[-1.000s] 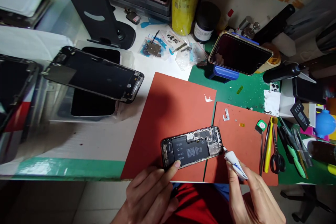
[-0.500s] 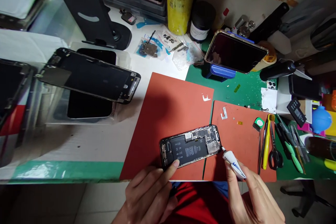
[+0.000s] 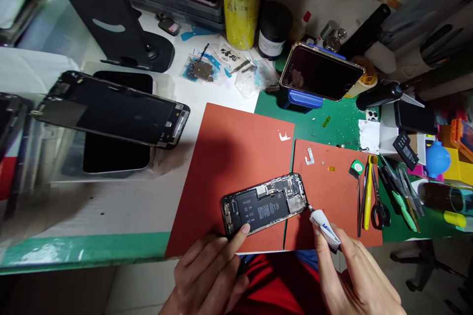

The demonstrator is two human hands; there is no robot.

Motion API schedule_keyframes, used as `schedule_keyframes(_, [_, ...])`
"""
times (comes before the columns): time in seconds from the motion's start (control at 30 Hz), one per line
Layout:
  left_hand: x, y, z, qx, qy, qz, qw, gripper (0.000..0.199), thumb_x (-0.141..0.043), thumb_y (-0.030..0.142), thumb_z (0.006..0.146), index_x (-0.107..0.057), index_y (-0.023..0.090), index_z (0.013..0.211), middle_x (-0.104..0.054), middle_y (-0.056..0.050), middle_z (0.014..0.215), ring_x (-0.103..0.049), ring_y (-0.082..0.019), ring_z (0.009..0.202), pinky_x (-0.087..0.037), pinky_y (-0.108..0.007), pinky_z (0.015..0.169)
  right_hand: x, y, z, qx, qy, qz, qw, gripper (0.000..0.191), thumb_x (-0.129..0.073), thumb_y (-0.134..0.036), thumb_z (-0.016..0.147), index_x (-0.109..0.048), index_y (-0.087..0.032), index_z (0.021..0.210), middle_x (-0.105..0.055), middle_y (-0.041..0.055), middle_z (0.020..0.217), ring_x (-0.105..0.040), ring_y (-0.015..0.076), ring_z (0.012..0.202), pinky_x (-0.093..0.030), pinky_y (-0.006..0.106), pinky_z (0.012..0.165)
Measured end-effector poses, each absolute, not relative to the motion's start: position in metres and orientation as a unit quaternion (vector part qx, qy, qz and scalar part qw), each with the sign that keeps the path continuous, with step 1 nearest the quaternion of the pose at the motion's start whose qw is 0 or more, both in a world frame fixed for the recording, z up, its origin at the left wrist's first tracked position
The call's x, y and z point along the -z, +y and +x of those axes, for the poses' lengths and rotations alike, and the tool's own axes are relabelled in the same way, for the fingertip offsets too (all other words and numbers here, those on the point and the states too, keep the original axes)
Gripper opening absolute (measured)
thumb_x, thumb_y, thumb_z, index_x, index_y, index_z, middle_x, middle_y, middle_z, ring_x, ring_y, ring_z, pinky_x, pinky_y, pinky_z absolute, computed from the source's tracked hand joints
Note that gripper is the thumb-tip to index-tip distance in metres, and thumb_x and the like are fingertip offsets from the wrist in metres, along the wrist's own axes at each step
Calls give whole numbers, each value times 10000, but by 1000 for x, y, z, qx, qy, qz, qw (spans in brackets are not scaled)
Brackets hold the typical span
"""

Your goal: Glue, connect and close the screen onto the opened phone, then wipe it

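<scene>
An opened phone (image 3: 264, 206) lies tilted across the red mats, its battery and circuit board showing. My left hand (image 3: 209, 268) is closed at its lower left corner, the index fingertip pressing on the battery's edge and the other fingers curled; their grip underneath is partly hidden. In my right hand (image 3: 354, 270), a small white glue tube (image 3: 324, 229) is pinched between thumb and fingers. The tube's thin nozzle points at the phone's right end, at or very close to its rim. Above the phone, two small metal brackets (image 3: 309, 156) lie on the mats.
A detached phone screen (image 3: 118, 108) rests on a clear plastic box at left. Tweezers, a yellow brush (image 3: 368, 192) and scissors (image 3: 377, 209) lie at right. Behind stand a phone on a blue holder (image 3: 303, 98), a black jar (image 3: 275, 29) and a yellow can (image 3: 242, 5).
The view has shifted slightly, so the bench items appear moved left. Both hands keep their holds; the glue tube's nozzle stays beside the phone's right end.
</scene>
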State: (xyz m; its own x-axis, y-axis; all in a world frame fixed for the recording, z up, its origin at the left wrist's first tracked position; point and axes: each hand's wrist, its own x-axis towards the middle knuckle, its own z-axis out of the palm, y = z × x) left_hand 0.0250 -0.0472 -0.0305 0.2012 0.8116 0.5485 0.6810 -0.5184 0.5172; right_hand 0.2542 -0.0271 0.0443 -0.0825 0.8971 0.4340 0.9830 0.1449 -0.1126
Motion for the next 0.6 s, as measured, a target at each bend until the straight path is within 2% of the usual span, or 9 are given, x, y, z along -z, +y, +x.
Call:
schedule_keyframes(0.1, [31,-46,25,-396,455,795,61,355,-445,192,1094,-625,180,789,-856,-176,988,-745,-195,746,-606,-336,714,-48,-24,251,91,-732,-643,206,155,-782,-85,958,-725,-176,1070,-810,6,816,-764,139,651,-595,268,754])
schedule_keyframes(0.33, [31,-45,24,-391,455,798,57,353,-430,198,1096,-611,188,794,-856,-159,1009,-725,-184,724,-585,-331,698,-51,-23,248,109,-730,-649,184,121,-784,-111,967,-726,-166,1058,-785,-10,758,-727,119,592,-572,251,711])
schedule_keyframes(0.6, [33,-46,25,-403,448,796,54,257,-483,160,1041,-625,182,828,-855,-182,991,-736,-211,728,-603,-347,702,-57,-19,250,118,-740,-641,167,66,-774,-202,998,-749,-177,1053,-766,-50,730,-717,90,573,-545,219,679])
